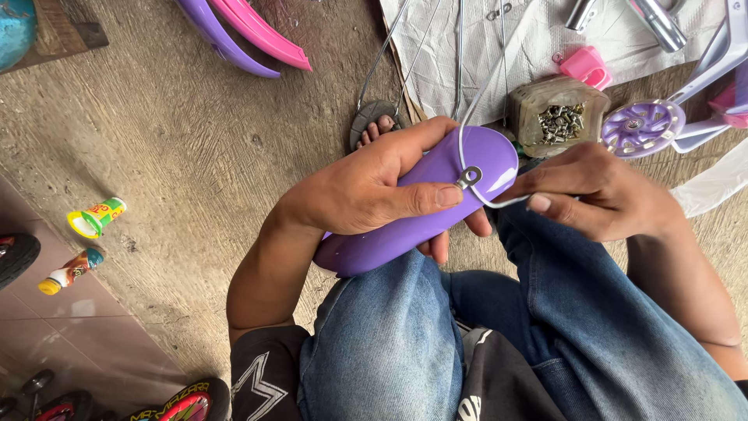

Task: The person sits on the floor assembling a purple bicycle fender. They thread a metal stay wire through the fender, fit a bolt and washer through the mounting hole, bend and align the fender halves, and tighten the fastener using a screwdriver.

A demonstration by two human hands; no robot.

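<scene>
Fingers of the left hand wrapped around a purple mudguard, thumb pressed flat along its upper face with the tip just beside a small metal eyelet; the other fingertips show under the guard's lower edge. Fingers of the right hand pressed together, pinching a thin white wire stay where it curves off the guard's rounded end. The stay loops over that end, and the eyelet sits on the guard's top face. Mudguard held above the person's knees, tilted, rounded end up toward the right, lower end down toward the left thigh. Blue jeans fill the lower frame; a dark printed shirt shows at the bottom edge. Beyond the hands, a sandalled foot on the concrete floor. Just past the guard, a clear plastic tub of screws, with a pink plastic part behind it and a purple training wheel beside it, at the edge of a sheet of grey paper that carries thin metal rods. At top, well apart, a purple and a pink mudguard lie side by side. Left, on the floor, two small bottles, one green-capped, one yellow-capped.
</scene>
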